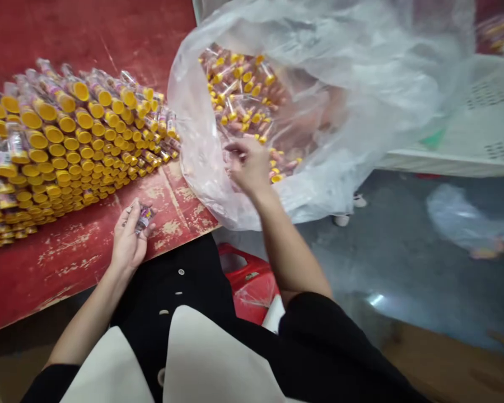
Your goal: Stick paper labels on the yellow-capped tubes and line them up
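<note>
My left hand (128, 238) is held just above the front part of the red table, its fingers closed around a small clear tube (143, 218) with a printed label. Inside the mouth of a large translucent plastic bag (195, 120) is my right hand (252, 162), palm down with curled fingers. Something clear shows at its fingertips, too blurred to make out. Around that hand, loose yellow-capped tubes (246, 75) lie jumbled in the bag. To the left, a big stack of similar tubes (71, 143) lies on its side, yellow caps facing me.
The worn red table (176, 224) ends at an edge by my body. Below it hangs a red bag (254, 285). A white perforated crate (457, 129) stands right of the plastic bag. Another clear plastic bag (466, 218) lies over the grey floor at right.
</note>
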`<move>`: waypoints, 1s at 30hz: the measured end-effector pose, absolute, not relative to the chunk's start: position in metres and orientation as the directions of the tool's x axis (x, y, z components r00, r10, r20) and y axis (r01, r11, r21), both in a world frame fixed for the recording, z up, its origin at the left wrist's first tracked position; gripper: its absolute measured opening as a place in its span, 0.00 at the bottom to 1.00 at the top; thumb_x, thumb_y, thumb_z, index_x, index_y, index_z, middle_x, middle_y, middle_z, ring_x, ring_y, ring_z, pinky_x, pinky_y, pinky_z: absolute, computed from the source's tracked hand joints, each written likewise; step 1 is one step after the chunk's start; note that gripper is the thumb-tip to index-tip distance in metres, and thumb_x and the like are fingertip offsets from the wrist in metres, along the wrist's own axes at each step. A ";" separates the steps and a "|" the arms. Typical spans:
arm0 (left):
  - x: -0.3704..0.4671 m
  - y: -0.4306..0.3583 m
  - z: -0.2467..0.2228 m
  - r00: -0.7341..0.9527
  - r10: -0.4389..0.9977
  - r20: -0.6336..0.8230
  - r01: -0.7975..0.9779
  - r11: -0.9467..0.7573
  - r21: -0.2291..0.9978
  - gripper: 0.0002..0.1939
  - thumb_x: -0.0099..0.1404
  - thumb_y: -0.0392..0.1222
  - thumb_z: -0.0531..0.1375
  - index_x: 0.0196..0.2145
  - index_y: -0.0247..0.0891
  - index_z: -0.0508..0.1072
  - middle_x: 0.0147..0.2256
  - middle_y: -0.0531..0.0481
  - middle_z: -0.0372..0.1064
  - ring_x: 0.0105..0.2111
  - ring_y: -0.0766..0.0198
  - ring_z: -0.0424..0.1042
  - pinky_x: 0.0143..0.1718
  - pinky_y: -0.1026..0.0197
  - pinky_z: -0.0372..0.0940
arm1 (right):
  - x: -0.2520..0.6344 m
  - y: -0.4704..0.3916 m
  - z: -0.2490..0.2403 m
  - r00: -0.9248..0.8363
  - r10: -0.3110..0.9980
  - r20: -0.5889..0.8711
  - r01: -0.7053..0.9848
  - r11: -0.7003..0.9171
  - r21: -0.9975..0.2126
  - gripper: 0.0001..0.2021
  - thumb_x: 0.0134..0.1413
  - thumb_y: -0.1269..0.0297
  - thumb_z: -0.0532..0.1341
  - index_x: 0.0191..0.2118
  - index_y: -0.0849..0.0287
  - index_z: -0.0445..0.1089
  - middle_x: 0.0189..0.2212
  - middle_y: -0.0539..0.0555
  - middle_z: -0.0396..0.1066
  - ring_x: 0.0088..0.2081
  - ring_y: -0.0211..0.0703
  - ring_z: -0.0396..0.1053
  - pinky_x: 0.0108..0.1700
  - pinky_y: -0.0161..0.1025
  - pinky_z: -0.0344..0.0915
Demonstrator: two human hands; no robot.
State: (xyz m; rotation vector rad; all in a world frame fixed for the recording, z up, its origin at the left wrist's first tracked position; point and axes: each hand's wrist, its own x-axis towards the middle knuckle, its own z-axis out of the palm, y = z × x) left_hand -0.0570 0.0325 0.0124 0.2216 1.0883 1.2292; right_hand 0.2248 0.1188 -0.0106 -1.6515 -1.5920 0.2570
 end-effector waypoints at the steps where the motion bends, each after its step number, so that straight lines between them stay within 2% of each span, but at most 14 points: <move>1: -0.049 0.033 0.012 -0.025 0.836 -0.548 -0.639 0.408 0.652 0.05 0.61 0.40 0.67 0.35 0.38 0.76 0.38 0.51 0.78 0.35 0.68 0.78 0.27 0.72 0.69 | 0.261 0.121 -0.018 0.232 0.927 0.296 0.789 -0.001 -0.615 0.05 0.54 0.73 0.63 0.30 0.61 0.75 0.31 0.53 0.72 0.39 0.39 0.69 0.49 0.44 0.64; 3: -0.034 0.032 0.015 0.034 0.837 -0.546 -0.626 0.444 0.641 0.04 0.63 0.39 0.65 0.35 0.36 0.77 0.39 0.49 0.78 0.37 0.66 0.78 0.33 0.68 0.73 | 0.316 0.127 -0.028 0.285 0.930 0.232 0.795 -0.094 -0.599 0.15 0.49 0.75 0.67 0.16 0.61 0.67 0.21 0.50 0.63 0.38 0.39 0.66 0.49 0.45 0.59; 5: -0.021 0.031 0.020 0.060 0.842 -0.536 -0.621 0.451 0.641 0.04 0.64 0.38 0.64 0.36 0.36 0.78 0.41 0.49 0.78 0.40 0.66 0.77 0.40 0.65 0.74 | 0.342 0.133 -0.034 0.279 0.938 0.207 0.775 -0.093 -0.625 0.22 0.43 0.77 0.70 0.11 0.58 0.59 0.17 0.47 0.54 0.37 0.39 0.63 0.49 0.45 0.56; 7: -0.014 0.031 0.026 0.073 0.843 -0.533 -0.631 0.453 0.630 0.05 0.65 0.38 0.63 0.38 0.37 0.79 0.43 0.48 0.78 0.44 0.65 0.76 0.46 0.61 0.74 | 0.342 0.131 -0.034 0.248 0.948 0.197 0.742 -0.055 -0.668 0.23 0.40 0.77 0.72 0.13 0.56 0.57 0.16 0.44 0.48 0.35 0.38 0.60 0.48 0.44 0.56; 10: -0.011 0.032 0.031 0.064 0.816 -0.574 -0.659 0.466 0.590 0.05 0.65 0.39 0.64 0.37 0.38 0.79 0.45 0.48 0.77 0.50 0.61 0.74 0.51 0.56 0.72 | 0.304 0.108 -0.022 0.185 0.963 0.196 0.622 0.039 -0.782 0.12 0.49 0.66 0.71 0.25 0.55 0.66 0.23 0.47 0.57 0.33 0.37 0.60 0.44 0.40 0.59; 11: -0.010 0.032 0.031 0.047 0.805 -0.591 -0.667 0.465 0.581 0.04 0.64 0.39 0.64 0.37 0.38 0.79 0.44 0.48 0.77 0.49 0.61 0.74 0.51 0.56 0.71 | 0.283 0.097 -0.016 0.163 0.969 0.184 0.523 0.073 -0.849 0.10 0.54 0.60 0.69 0.31 0.54 0.67 0.27 0.48 0.62 0.33 0.36 0.61 0.42 0.39 0.62; 13: -0.009 0.032 0.031 0.010 0.797 -0.604 -0.681 0.447 0.580 0.03 0.64 0.38 0.65 0.35 0.38 0.79 0.41 0.50 0.77 0.45 0.64 0.75 0.48 0.59 0.72 | 0.233 0.073 -0.005 0.100 0.987 0.123 0.199 0.101 -0.975 0.15 0.54 0.49 0.67 0.40 0.52 0.68 0.34 0.50 0.65 0.34 0.35 0.65 0.38 0.37 0.65; 16: -0.007 0.029 0.029 -0.004 0.809 -0.587 -0.675 0.431 0.599 0.02 0.62 0.38 0.66 0.33 0.38 0.79 0.36 0.53 0.76 0.34 0.72 0.73 0.39 0.67 0.70 | 0.159 0.045 0.004 0.017 0.999 0.040 0.020 0.039 -0.999 0.23 0.42 0.45 0.73 0.40 0.55 0.71 0.27 0.46 0.64 0.27 0.32 0.63 0.30 0.34 0.64; 18: -0.006 0.026 0.026 -0.015 0.825 -0.565 -0.663 0.415 0.623 0.03 0.59 0.37 0.69 0.33 0.37 0.79 0.33 0.55 0.75 0.29 0.75 0.71 0.32 0.72 0.65 | 0.125 0.036 0.004 0.020 1.000 -0.005 -0.069 -0.003 -0.998 0.23 0.41 0.44 0.73 0.34 0.58 0.72 0.24 0.45 0.65 0.25 0.30 0.61 0.29 0.33 0.63; 21: -0.006 0.022 0.022 -0.075 0.857 -0.510 -0.659 0.341 0.670 0.08 0.52 0.36 0.72 0.31 0.35 0.79 0.30 0.56 0.73 0.25 0.77 0.67 0.23 0.73 0.56 | 0.102 0.029 0.001 0.113 0.994 -0.010 -0.119 0.004 -0.993 0.22 0.47 0.43 0.69 0.28 0.59 0.68 0.21 0.45 0.63 0.23 0.29 0.59 0.28 0.32 0.61; 23: -0.006 0.022 0.021 -0.144 0.866 -0.478 -0.661 0.275 0.698 0.09 0.52 0.38 0.73 0.28 0.34 0.77 0.28 0.57 0.72 0.24 0.78 0.65 0.21 0.72 0.53 | 0.099 0.028 -0.002 0.122 0.992 -0.018 -0.108 -0.005 -0.994 0.22 0.51 0.43 0.67 0.28 0.59 0.67 0.19 0.44 0.60 0.21 0.28 0.56 0.25 0.31 0.57; 25: -0.007 0.023 0.022 -0.182 0.866 -0.465 -0.662 0.242 0.710 0.09 0.52 0.39 0.73 0.28 0.35 0.76 0.27 0.57 0.72 0.23 0.78 0.65 0.23 0.71 0.56 | 0.098 0.027 -0.004 0.063 0.997 -0.032 -0.120 -0.024 -0.993 0.21 0.50 0.44 0.68 0.29 0.58 0.66 0.21 0.44 0.61 0.21 0.28 0.57 0.25 0.31 0.56; 27: -0.009 0.024 0.023 -0.142 0.872 -0.469 -0.668 0.265 0.696 0.09 0.52 0.38 0.73 0.29 0.35 0.77 0.28 0.56 0.73 0.26 0.76 0.69 0.30 0.70 0.62 | 0.099 0.028 -0.006 0.030 0.999 -0.026 -0.143 -0.022 -0.990 0.21 0.48 0.46 0.70 0.29 0.58 0.65 0.23 0.44 0.63 0.23 0.28 0.58 0.26 0.30 0.57; 30: -0.012 0.026 0.022 -0.088 0.866 -0.492 -0.668 0.315 0.675 0.11 0.51 0.37 0.73 0.29 0.34 0.75 0.28 0.56 0.73 0.28 0.75 0.71 0.34 0.68 0.65 | 0.101 0.027 -0.006 0.042 0.999 -0.027 -0.137 -0.021 -0.990 0.21 0.51 0.46 0.68 0.28 0.58 0.65 0.20 0.43 0.59 0.21 0.28 0.55 0.25 0.31 0.57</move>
